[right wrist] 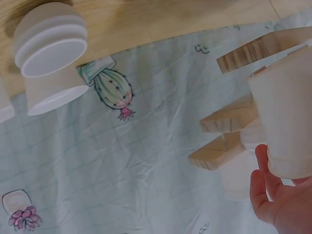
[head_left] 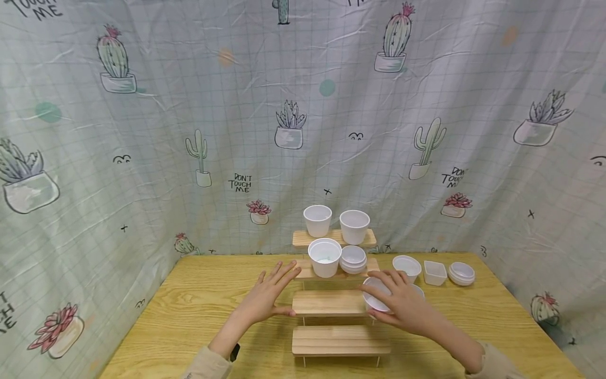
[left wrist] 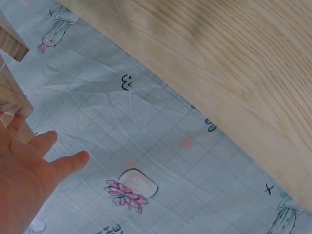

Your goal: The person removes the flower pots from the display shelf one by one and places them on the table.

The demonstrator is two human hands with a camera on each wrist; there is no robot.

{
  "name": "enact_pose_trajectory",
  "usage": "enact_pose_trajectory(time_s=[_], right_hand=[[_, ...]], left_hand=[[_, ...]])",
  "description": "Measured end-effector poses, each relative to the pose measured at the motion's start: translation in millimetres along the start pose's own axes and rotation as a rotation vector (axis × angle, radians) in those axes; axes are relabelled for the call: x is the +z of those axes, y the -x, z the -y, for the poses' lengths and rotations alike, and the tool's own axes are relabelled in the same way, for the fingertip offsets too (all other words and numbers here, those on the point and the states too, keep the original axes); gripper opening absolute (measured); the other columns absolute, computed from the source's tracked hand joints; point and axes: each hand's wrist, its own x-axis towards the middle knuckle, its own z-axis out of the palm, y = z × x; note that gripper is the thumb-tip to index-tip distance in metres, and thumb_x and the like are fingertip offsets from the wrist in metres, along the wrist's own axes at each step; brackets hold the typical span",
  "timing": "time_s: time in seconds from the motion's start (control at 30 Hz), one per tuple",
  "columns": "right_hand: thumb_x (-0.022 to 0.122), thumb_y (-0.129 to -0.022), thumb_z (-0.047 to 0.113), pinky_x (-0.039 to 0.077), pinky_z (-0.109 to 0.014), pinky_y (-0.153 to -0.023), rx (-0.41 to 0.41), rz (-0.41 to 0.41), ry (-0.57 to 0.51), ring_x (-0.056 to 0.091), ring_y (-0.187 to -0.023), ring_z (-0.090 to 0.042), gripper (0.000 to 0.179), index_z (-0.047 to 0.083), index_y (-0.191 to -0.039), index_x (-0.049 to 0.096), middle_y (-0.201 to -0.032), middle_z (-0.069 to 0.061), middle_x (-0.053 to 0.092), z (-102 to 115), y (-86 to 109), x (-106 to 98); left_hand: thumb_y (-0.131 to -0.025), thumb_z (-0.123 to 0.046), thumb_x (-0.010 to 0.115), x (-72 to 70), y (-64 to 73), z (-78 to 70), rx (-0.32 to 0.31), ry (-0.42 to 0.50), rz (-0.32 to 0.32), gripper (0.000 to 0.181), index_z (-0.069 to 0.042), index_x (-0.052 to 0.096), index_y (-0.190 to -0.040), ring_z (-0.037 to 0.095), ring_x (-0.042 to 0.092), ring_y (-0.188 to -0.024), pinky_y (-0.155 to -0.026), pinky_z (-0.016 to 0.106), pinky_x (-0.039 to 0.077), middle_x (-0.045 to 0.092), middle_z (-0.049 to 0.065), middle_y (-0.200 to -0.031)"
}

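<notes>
A wooden four-tier shelf stand (head_left: 331,302) stands on the table. At its left side my left hand (head_left: 262,297) spreads its fingers, with fingertips right at the ends of the tiers. My right hand (head_left: 402,305) holds a white plastic flowerpot (head_left: 376,295) by its rim, at the right end of the second tier from the bottom. Two white pots sit on the top tier, a left one (head_left: 317,221) and a right one (head_left: 354,227). Below them are another white pot (head_left: 325,258) and a low ribbed round pot (head_left: 353,259).
Right of the stand, on the wooden table (head_left: 213,300), are a white round pot (head_left: 406,267), a small square pot (head_left: 434,272) and a low ribbed pot (head_left: 461,273). Another pot's rim (head_left: 418,290) shows behind my right hand. A cactus-print curtain (head_left: 326,131) surrounds the table.
</notes>
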Motion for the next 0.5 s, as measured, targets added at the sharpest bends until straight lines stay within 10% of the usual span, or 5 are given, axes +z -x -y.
enact_pose_trajectory(time_s=[0.5], right_hand=[[0.049,-0.086,0.049,0.031,-0.041,-0.080,0.072,-0.012,-0.015,0.044,-0.098,-0.022,0.041,0.026,-0.118,0.056,-0.117,-0.008,0.052,-10,21.9,-10]], left_hand=[[-0.065,-0.053,0.066,-0.3,-0.2,-0.5,0.000,0.002,-0.004,0.094,-0.021,0.022,-0.143,0.038,0.022,-0.134,-0.096,0.068,0.025,0.022,0.002,-0.149]])
